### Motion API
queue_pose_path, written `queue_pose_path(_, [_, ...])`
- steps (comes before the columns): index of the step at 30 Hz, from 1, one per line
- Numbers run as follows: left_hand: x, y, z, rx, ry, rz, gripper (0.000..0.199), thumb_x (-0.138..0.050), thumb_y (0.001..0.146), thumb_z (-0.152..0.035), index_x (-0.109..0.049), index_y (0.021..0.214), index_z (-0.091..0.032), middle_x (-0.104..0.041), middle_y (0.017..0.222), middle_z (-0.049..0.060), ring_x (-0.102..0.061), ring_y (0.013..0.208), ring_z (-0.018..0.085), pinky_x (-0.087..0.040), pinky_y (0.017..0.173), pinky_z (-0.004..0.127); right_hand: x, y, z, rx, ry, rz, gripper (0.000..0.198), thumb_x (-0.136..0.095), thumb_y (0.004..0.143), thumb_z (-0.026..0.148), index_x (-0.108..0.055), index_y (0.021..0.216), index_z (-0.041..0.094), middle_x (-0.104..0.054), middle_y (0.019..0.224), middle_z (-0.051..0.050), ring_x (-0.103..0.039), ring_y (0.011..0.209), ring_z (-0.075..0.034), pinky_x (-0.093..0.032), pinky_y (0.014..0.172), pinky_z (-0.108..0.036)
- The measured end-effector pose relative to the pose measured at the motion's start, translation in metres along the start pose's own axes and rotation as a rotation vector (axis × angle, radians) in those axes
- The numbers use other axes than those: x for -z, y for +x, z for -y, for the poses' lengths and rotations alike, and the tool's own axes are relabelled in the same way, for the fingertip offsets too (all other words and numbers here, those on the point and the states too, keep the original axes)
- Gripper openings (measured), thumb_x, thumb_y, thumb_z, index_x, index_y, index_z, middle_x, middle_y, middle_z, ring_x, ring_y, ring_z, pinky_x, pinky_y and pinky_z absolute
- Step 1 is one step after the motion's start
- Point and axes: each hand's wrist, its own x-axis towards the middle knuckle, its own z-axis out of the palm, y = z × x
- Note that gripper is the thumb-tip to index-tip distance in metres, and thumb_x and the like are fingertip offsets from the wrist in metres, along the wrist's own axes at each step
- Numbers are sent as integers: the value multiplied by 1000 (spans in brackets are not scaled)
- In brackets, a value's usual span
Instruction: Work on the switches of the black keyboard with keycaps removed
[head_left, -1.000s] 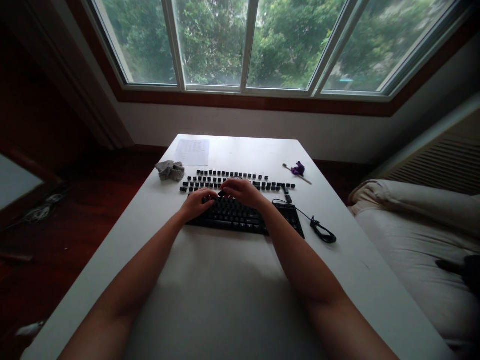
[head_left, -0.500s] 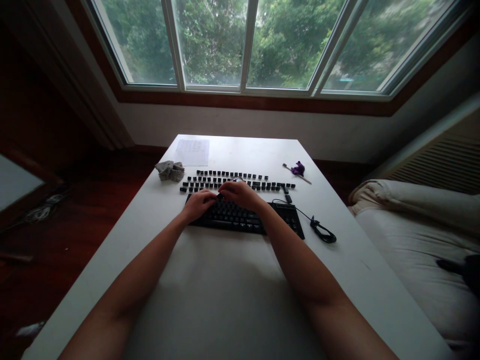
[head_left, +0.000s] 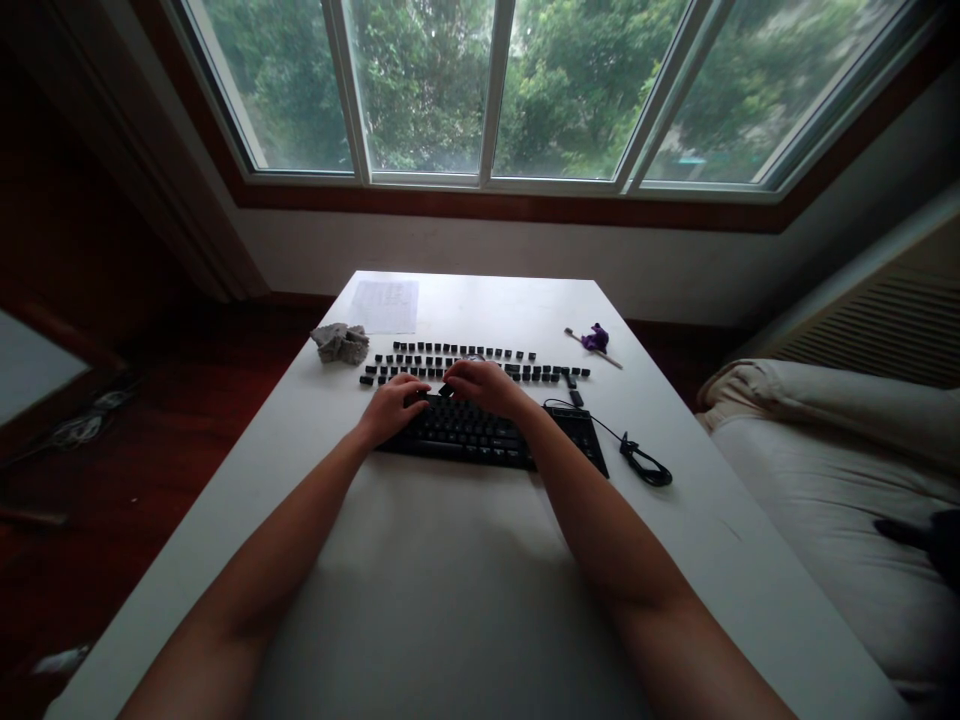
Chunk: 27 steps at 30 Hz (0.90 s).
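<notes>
A black keyboard [head_left: 480, 437] lies flat across the white table in front of me. My left hand [head_left: 394, 408] rests over its left end, thumb and fingers apart with nothing between them. Just to the right, my right hand [head_left: 480, 388] is closed above the upper keys. A small black keycap [head_left: 445, 391] shows at its fingertips. Behind the hands stand rows of loose black keycaps [head_left: 465, 349] on the tabletop, partly hidden by my fingers. A thin shiny piece [head_left: 474, 358] peeks out above my right hand, too small to name.
A grey crumpled cloth [head_left: 340, 343] and a printed sheet [head_left: 385, 305] lie at the back left. At the back right are a toothbrush [head_left: 611, 358] and a purple bundle [head_left: 597, 338]. A coiled black cable [head_left: 645, 464] sits right of the keyboard.
My left hand has drawn slightly left, its fingers spreading away from the keycap. My right hand has shifted a little to the right with the keycap at its fingertips.
</notes>
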Motion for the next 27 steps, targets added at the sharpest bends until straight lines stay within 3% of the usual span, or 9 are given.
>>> queue_pose_path(4, [6,0,2,18,37,-75,24,-57,89,-18,-69,109,-23,-63,106,5,-63,97,20,-52,93,36,4,-1,1,9,8,4,20,-59,93,32,-70,100,16,-75,81,-5,-72,71,-16,-53,66,-26])
queue_pose_path(10, [13,5,14,104,112,-236,33,-56,86,-16,-64,117,-21,-59,104,6,-61,87,18,-53,88,34,9,-3,4,14,29,0,19,-60,93,31,-69,99,15,-74,80,-5,-72,70,-14,-53,66,-24])
queue_pose_path(18, [7,20,21,46,188,-133,31,-55,83,-15,-69,110,-23,-63,105,5,-62,86,18,-52,88,33,13,-6,6,24,14,2,18,-59,93,30,-70,99,16,-73,77,-3,-72,71,-14,-52,68,-24])
queue_pose_path(24, [4,36,30,-44,349,21,33,-57,81,-11,-72,106,-26,-68,106,6,-61,101,26,-48,92,40,14,-6,8,30,2,1,18,-59,93,29,-70,100,16,-73,78,-3,-72,71,-14,-52,70,-26])
queue_pose_path(27, [4,43,33,-88,423,70,41,-59,78,-9,-71,113,-28,-70,106,8,-58,104,29,-44,95,45,15,-7,9,30,10,-1,18,-59,93,29,-70,100,17,-74,78,-3,-71,70,-14,-52,68,-25])
